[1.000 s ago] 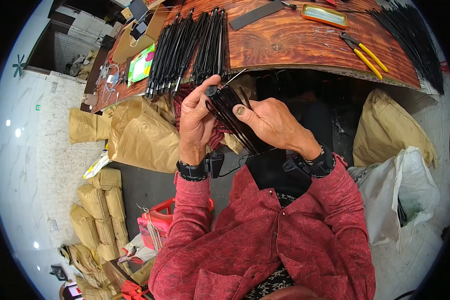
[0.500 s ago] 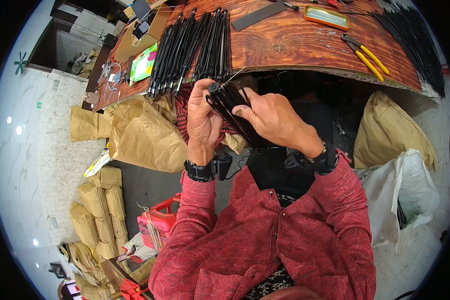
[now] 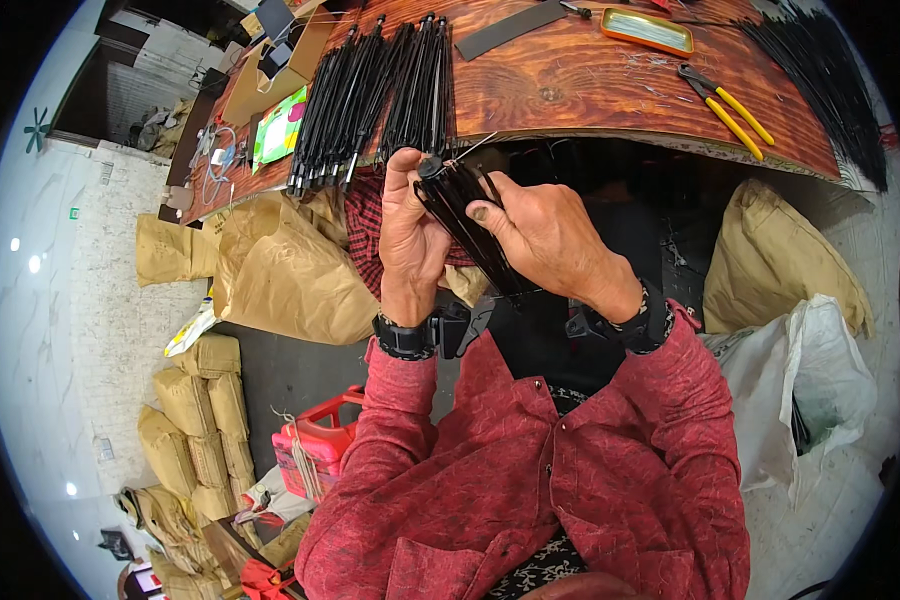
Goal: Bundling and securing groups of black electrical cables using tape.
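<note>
Between my hands, just in front of the table's edge, is a black umbrella frame with its thin ribs folded together and a round black cap at the upper end. My left hand is closed around the capped end, thumb and fingers near the top. The ribs are gripped from the right by my right hand, its thumb pressed on top and its other fingers mostly hidden behind. A thin wire sticks out beside the cap. Several similar folded umbrella frames lie side by side on the table beyond my left hand.
On the wooden table lie yellow-handled cutters, an orange tin of thin wire pieces, a dark flat strip and many black rods. Brown paper is at left; a tan sack and white sack stand right.
The camera view has shifted slightly. Both hands keep their hold on the umbrella frame, which stays at nearly the same place and tilt.
</note>
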A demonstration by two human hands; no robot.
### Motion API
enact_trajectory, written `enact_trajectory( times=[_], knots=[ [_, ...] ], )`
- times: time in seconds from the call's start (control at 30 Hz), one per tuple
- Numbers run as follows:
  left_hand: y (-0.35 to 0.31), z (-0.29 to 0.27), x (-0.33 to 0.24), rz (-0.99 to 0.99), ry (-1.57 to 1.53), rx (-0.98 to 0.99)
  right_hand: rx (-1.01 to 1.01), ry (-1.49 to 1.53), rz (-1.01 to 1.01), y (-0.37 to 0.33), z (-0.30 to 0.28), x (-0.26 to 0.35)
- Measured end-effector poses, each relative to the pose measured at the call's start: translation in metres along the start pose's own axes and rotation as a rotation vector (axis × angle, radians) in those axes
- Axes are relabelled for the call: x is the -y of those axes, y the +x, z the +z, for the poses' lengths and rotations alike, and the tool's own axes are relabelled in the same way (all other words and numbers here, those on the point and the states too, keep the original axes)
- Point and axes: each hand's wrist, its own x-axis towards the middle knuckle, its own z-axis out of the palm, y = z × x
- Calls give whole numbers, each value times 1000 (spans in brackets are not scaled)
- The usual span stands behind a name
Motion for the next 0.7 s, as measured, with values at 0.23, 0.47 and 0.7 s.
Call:
enact_trajectory(
  times=[0.23,0.47,0.7],
  knots=[
    [0,-14,4,-22,-81,38,9,7,29,0,0,-2],
    [-1,-22,10,-25,-208,148,-34,-12,88,-3,10,8],
    [-8,-11,17,123,-82,-28,-170,-35,117,-5,28,12]
  ],
)
